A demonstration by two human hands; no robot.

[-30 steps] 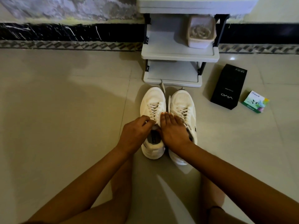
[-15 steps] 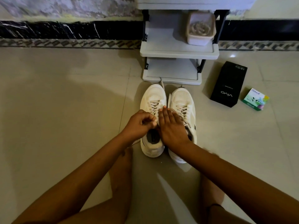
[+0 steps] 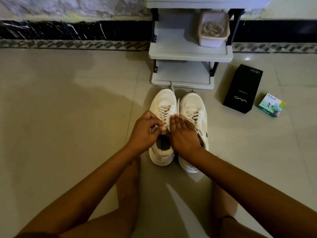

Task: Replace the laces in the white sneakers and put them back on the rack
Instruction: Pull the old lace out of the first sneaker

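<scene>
- The left sneaker [image 3: 163, 103] and right sneaker [image 3: 193, 104] stand side by side on the floor [image 3: 68, 117], under both hands, toes pointing away.
- The left hand [image 3: 145, 133] has curled fingers pinching the lace [image 3: 165, 112] at the left sneaker's top eyelets.
- The right hand [image 3: 183, 134], just beside it, lies flat on the right sneaker's lacing, fingers straight and together.
- Beyond the fingertips stands the rack [image 3: 188, 56], with a tub [image 3: 213, 31] on its shelf.
- Off to the right of the right hand lie a black box [image 3: 242, 89] and a green box [image 3: 271, 104].

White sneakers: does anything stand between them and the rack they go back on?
Nothing visible does. The white sneakers sit toes-first at the bottom shelf of the rack; only a loose lace end trails toward it. The container is on the shelf above, at its right; the black box lies farther right.
</scene>
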